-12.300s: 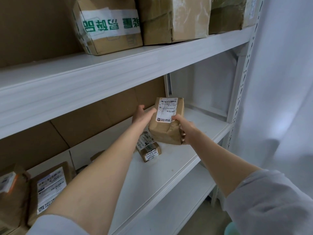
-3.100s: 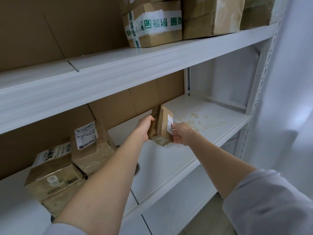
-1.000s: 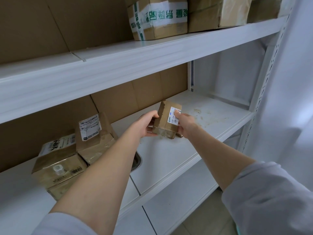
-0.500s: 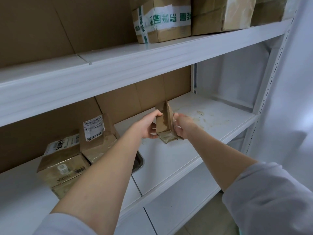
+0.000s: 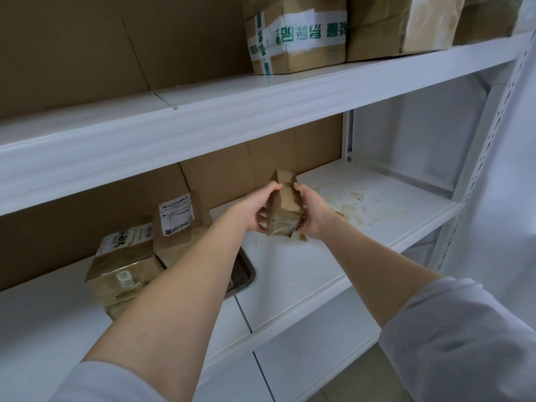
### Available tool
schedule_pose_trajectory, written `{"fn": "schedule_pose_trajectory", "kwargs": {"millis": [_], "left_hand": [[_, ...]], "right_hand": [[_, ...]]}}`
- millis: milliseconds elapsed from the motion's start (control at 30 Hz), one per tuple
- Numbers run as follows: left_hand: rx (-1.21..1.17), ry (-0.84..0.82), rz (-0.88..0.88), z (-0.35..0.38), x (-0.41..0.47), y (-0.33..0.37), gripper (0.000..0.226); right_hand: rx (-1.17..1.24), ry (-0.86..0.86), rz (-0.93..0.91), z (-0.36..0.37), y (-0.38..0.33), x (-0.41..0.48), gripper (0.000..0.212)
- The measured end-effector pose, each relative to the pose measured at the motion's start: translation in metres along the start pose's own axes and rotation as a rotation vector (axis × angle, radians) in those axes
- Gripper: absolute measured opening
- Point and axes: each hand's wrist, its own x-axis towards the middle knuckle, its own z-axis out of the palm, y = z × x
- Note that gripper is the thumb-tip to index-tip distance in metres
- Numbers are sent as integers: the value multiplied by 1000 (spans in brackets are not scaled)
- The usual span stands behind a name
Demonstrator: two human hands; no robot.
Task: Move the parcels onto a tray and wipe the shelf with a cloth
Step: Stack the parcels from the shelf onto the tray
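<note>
A small brown taped parcel [image 5: 285,204] is held upright just above the white middle shelf [image 5: 293,268], between my left hand [image 5: 255,210] and my right hand [image 5: 313,211]. Both hands clasp its sides. To the left, a metal tray [image 5: 246,271] lies on the shelf, mostly hidden by my left forearm. Stacked on it are brown parcels: one with a white label leaning at the back [image 5: 179,224] and a larger taped one in front [image 5: 124,262]. Brownish stains [image 5: 356,204] mark the shelf to the right of my hands. No cloth is in view.
The upper shelf [image 5: 290,94] overhangs my hands and carries a box with green-printed tape [image 5: 295,33] and more brown boxes [image 5: 400,24]. Brown cardboard backs the shelves. A white perforated upright [image 5: 475,181] closes the right end. A lower shelf [image 5: 307,355] lies beneath.
Over the last second I have turned the small parcel in my hands, so its white label no longer faces me, and shifted it slightly left. More parcels stand on the tray than 12 seconds ago.
</note>
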Motion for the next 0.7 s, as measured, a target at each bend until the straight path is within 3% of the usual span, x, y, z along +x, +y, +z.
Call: {"fn": "schedule_pose_trajectory", "kwargs": {"millis": [133,367,500,600,700], "left_hand": [[18,95,53,-9,-7,7,39],[23,389,240,-26,-12,19,56],[25,541,280,-51,-20,22,28],[49,641,278,-81,-23,18,40],[82,704,235,-108,-27,15,39]], "right_hand": [[-100,102,-72,14,-2,5,41],[-434,295,-404,46,-7,10,21],[-492,211,-457,74,-6,4,31],[-516,121,-427,104,2,-2,42],[-539,52,-419,130,11,-4,32]]}}
